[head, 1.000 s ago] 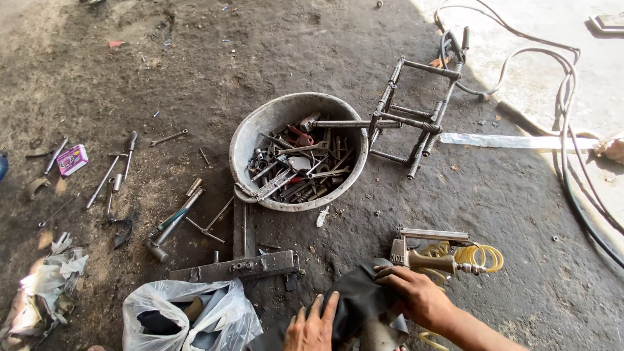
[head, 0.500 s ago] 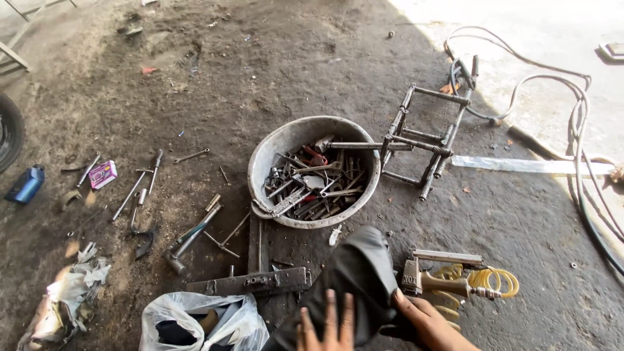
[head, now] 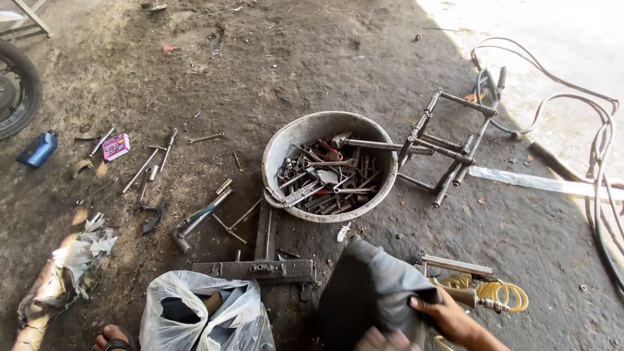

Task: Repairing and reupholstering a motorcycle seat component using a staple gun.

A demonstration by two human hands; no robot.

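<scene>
My right hand point(head: 448, 315) grips the right edge of a dark grey rubbery sheet point(head: 367, 292), which is held up in a fold at the bottom of the view. My left hand point(head: 382, 339) shows only as blurred fingers at the sheet's lower edge, and I cannot tell its grip. Just beyond the sheet stands a round metal basin point(head: 278, 151) filled with wrenches and other hand tools point(head: 325, 179). A long rod rests across the basin's rim toward a welded metal frame point(head: 448, 146).
A clear plastic bag point(head: 201, 315) and a steel T-bar point(head: 260, 266) lie left of the sheet. An air tool with a yellow coiled hose point(head: 497, 294) lies to the right. Loose tools point(head: 156, 166), a blue bottle point(head: 39, 149), a tyre point(head: 16, 91) and hoses point(head: 601, 136) surround them. A sandalled foot point(head: 114, 338) shows bottom left.
The dark sheet has been lifted off the ground and now stands higher and larger in view. My left hand has dropped toward the bottom edge. The view has shifted right.
</scene>
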